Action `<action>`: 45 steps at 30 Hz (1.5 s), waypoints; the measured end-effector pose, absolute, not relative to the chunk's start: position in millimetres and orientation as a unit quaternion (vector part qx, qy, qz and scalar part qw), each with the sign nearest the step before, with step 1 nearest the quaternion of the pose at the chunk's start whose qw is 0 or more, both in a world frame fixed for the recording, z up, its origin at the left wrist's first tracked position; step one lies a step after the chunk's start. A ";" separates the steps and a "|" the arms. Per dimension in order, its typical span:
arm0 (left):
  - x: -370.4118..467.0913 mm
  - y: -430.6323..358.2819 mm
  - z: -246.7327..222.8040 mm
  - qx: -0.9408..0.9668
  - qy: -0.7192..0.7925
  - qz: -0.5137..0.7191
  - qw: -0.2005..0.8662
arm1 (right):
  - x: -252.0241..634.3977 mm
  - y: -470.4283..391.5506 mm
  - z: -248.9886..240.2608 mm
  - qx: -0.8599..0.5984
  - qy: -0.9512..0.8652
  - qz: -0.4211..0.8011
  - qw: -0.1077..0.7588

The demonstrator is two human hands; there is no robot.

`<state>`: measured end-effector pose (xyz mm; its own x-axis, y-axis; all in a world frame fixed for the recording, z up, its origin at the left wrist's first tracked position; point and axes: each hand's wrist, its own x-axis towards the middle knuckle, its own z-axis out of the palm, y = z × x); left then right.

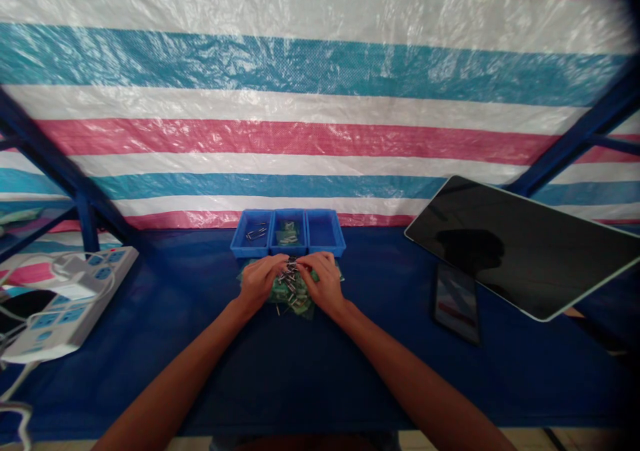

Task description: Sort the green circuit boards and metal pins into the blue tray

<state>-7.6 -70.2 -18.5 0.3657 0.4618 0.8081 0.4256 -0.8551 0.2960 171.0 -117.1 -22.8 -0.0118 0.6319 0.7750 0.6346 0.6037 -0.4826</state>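
My left hand (261,279) and my right hand (323,279) meet over a heap of small metal pieces (289,277) lying on green-tinted clear plastic packets (299,302). Both hands are closed, with thumbs and fingers bent inward and the fingertips close together. Something small and shiny shows between the fingertips, too small to name. Just behind the hands stands a blue three-compartment tray (290,251). Thin bent metal pieces (257,233) lie in its left compartment, and a green packet with light pieces (289,233) lies in the middle one.
A dark flat screen (530,251) leans at the right, with a phone (456,303) before it on the blue tabletop (300,384). At left lies a white power strip (75,317) with plugs and cables. Blue frame bars (80,184) and a striped sheet (320,71) bound the back.
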 end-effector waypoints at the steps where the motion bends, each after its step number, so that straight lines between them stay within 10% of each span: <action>1: -7.5 -70.7 -17.7 0.825 0.269 0.497 0.022 | 171.0 -116.8 -23.1 -0.442 -0.713 -0.001 0.545; 21: -29.7 -40.9 8.2 0.756 0.350 0.519 -0.190 | 172.7 -116.2 -26.2 -0.485 -0.691 -0.012 0.536; 45: -15.4 -60.8 1.3 0.833 0.309 0.451 -0.081 | 170.3 -127.4 -6.1 -0.514 -0.821 -0.013 0.249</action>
